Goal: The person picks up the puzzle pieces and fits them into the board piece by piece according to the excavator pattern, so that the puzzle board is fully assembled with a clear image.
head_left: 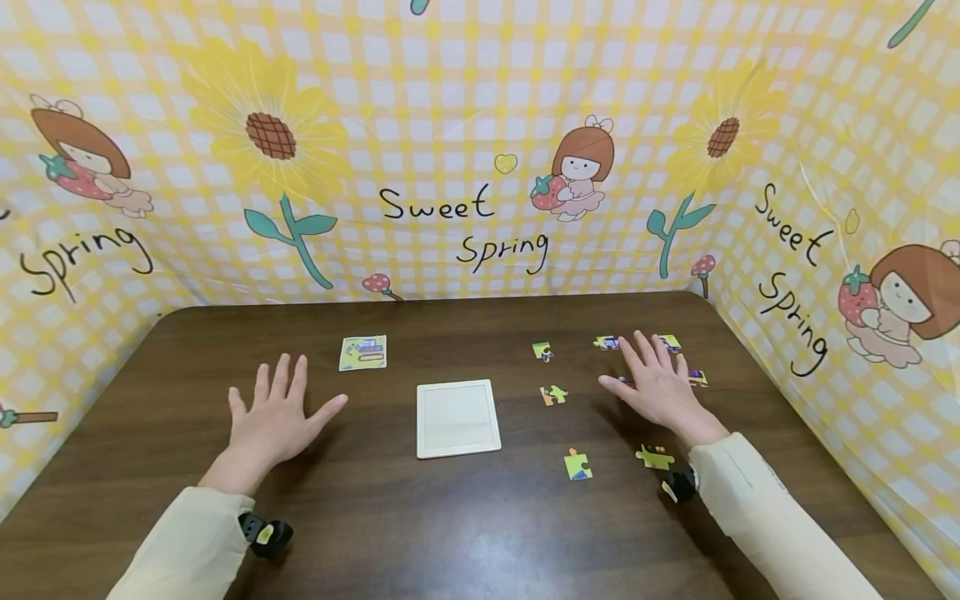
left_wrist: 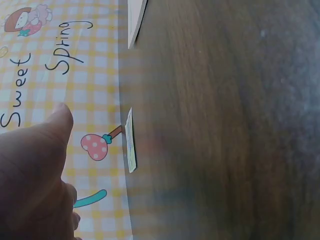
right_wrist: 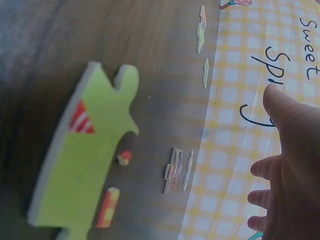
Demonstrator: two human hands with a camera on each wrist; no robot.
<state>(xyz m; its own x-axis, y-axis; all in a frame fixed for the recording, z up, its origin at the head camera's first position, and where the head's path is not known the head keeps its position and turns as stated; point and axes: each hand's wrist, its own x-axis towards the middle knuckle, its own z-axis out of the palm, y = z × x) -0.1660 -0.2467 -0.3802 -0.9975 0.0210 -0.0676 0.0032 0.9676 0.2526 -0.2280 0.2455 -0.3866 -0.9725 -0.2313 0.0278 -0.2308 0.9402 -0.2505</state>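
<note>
My left hand (head_left: 272,425) hovers over the table's left side with fingers spread, holding nothing. Beyond its fingertips lies a small square picture card (head_left: 363,352) showing a purple and yellow vehicle. A shallow pale square tray (head_left: 458,421) with a raised rim sits between the hands. Fingers splayed, my right hand (head_left: 660,390) holds nothing above several jigsaw pieces and partly hides a purple one (head_left: 697,377). Close to the right wrist is a green jigsaw piece (head_left: 655,457), large in the right wrist view with a red-striped triangle (right_wrist: 81,119) on it.
More jigsaw pieces lie right of the tray: a far one (head_left: 542,351), a green and orange one (head_left: 554,395) and a near one (head_left: 577,465). Checked yellow cloth (head_left: 450,275) walls in the dark wooden table (head_left: 450,525) at the back and sides.
</note>
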